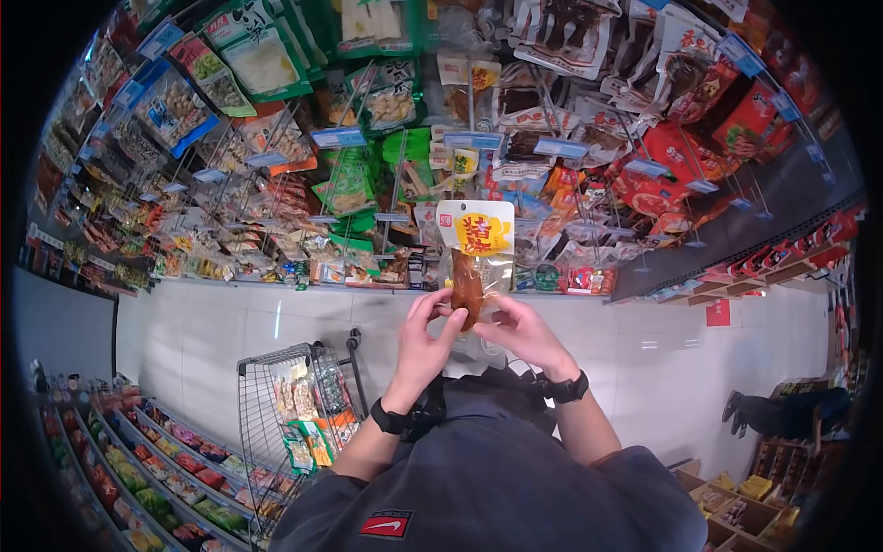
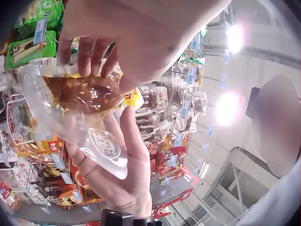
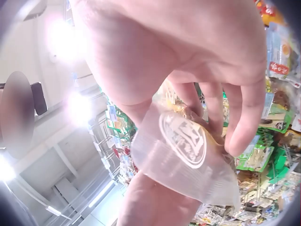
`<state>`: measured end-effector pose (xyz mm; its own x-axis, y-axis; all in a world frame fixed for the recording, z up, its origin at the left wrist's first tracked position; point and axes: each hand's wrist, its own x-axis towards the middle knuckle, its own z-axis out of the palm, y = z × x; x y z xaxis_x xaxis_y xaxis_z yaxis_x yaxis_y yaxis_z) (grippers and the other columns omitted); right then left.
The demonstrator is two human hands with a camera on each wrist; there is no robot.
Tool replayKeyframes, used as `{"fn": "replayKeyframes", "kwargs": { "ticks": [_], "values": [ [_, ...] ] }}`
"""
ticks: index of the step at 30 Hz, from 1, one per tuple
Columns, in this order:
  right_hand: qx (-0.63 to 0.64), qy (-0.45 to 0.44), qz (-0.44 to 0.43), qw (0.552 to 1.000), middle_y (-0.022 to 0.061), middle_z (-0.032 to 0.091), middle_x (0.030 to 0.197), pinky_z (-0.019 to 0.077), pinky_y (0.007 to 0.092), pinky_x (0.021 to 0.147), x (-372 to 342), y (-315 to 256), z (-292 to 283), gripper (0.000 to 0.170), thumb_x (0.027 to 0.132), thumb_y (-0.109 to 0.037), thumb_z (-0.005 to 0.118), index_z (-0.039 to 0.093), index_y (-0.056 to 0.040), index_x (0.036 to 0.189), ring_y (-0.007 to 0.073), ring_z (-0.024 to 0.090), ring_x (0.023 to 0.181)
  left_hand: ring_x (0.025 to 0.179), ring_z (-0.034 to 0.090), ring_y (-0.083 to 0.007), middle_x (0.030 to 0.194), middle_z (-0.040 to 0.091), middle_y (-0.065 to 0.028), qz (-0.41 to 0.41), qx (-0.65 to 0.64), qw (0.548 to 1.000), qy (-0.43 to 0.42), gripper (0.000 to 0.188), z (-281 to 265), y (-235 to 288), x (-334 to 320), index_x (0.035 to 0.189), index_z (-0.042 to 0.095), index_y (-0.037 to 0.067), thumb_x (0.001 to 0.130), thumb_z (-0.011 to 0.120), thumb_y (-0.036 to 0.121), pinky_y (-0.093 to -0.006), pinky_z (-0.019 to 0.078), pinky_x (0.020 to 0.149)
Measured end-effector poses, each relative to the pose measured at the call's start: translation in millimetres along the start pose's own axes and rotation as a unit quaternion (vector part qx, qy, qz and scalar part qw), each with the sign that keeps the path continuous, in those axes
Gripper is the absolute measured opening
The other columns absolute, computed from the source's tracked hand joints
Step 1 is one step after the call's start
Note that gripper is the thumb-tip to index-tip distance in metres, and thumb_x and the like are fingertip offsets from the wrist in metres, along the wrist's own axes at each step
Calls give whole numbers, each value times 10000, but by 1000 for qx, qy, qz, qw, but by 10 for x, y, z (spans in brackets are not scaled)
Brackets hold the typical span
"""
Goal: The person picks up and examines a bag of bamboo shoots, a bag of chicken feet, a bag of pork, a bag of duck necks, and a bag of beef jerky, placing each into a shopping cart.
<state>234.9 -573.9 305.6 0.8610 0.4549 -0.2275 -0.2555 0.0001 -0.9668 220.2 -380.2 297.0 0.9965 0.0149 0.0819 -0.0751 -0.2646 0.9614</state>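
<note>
Both hands hold a clear vacuum pouch of glossy brown meat [image 1: 467, 285] in front of the body. Its white top [image 1: 476, 216] bears a yellow patch with red characters and a hanging hole, and points toward the shelves. My left hand [image 1: 426, 336] pinches the lower left part, thumb over the meat. On the lower right edge, my right hand [image 1: 529, 333] grips with thumb and fingers. In the left wrist view, the meat [image 2: 87, 94] lies under the left fingers. A white oval print on the pouch [image 3: 186, 141] shows in the right wrist view.
Ahead, packaged snacks [image 1: 395, 92] hang on hooks with blue price tags [image 1: 474, 140]. A wire shopping cart [image 1: 276, 354] with several bags [image 1: 308, 442] stands at the left. Shelves of packets [image 1: 166, 460] line the lower left. Another person's legs [image 1: 782, 411] appear at right.
</note>
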Motion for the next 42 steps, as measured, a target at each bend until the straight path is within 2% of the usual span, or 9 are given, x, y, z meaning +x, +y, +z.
{"fn": "replayKeyframes", "kwargs": {
  "ticks": [6, 8, 12, 15, 19, 22, 28, 31, 42],
  "values": [
    [-6, -24, -71, 997, 74, 468, 1260, 489, 244, 810, -43, 19, 29, 677, 901, -71, 658, 319, -44, 1487, 112, 565, 987, 1026, 597, -155, 1233, 549, -89, -79, -214, 972, -54, 459, -51, -97, 9, 1302, 510, -24, 913, 666, 162, -333, 485, 941],
    [-15, -20, -66, 998, 57, 472, 1191, 485, 248, 806, -52, -36, 38, 653, 908, -75, 649, 338, -56, 1482, 107, 561, 986, 1114, 566, -164, 1326, 499, -90, -158, -411, 894, -89, 517, -92, -162, 23, 1365, 452, -15, 919, 653, 153, -343, 457, 979],
    [-99, 13, -106, 989, 28, 464, 1034, 466, 255, 791, -45, -32, 28, 593, 912, -72, 636, 408, -95, 1459, 94, 550, 925, 1200, 518, -172, 1367, 477, -97, -143, -442, 877, -122, 557, -107, -118, 3, 1411, 391, -13, 930, 628, 142, -336, 421, 1019],
    [-160, 23, -143, 976, 36, 498, 1032, 460, 251, 787, -50, -57, 42, 558, 890, -53, 653, 472, -95, 1416, 103, 537, 861, 1231, 493, -178, 1372, 478, -112, -126, -364, 913, -137, 567, -80, -98, -5, 1431, 357, -12, 943, 604, 138, -325, 407, 1028],
    [-120, 60, -131, 982, 42, 529, 1038, 456, 255, 800, -28, 38, -17, 473, 865, -49, 679, 553, -68, 1321, 115, 539, 860, 1211, 513, -179, 1346, 504, -129, -167, -398, 893, -128, 525, -71, -100, 2, 1432, 356, -15, 959, 559, 90, -313, 417, 1019],
    [-173, 172, -169, 955, 44, 557, 1090, 459, 258, 813, 42, 184, -75, 431, 862, -58, 692, 553, -46, 1270, 112, 555, 921, 1154, 558, -170, 1287, 555, -124, -195, -419, 879, -117, 495, -99, -103, -9, 1421, 371, -10, 962, 541, 60, -319, 463, 981],
    [160, 130, -40, 978, 55, 618, 1125, 494, 242, 834, 6, 250, -79, 477, 906, -64, 653, 461, -20, 1340, 106, 607, 985, 1074, 604, -153, 1217, 602, -112, -200, -461, 860, -87, 429, 0, -162, -14, 1389, 415, -6, 981, 522, 71, -311, 521, 917],
    [216, -8, 10, 976, 78, 629, 1164, 524, 266, 842, -1, 270, -176, 482, 909, -30, 629, 442, -4, 1353, 118, 627, 982, 1051, 612, -147, 1210, 600, -112, -187, -454, 869, -54, 422, 8, -240, 5, 1384, 421, -9, 983, 523, 72, -292, 535, 883],
    [296, -65, -4, 953, 135, 571, 1284, 567, 365, 832, -64, 138, -42, 508, 921, 33, 555, 390, -21, 1399, 222, 633, 1064, 1084, 614, -177, 1226, 606, -113, -176, -454, 873, -9, 391, -18, -305, 47, 1353, 460, -14, 980, 528, 77, -317, 529, 913]
  ]
}}
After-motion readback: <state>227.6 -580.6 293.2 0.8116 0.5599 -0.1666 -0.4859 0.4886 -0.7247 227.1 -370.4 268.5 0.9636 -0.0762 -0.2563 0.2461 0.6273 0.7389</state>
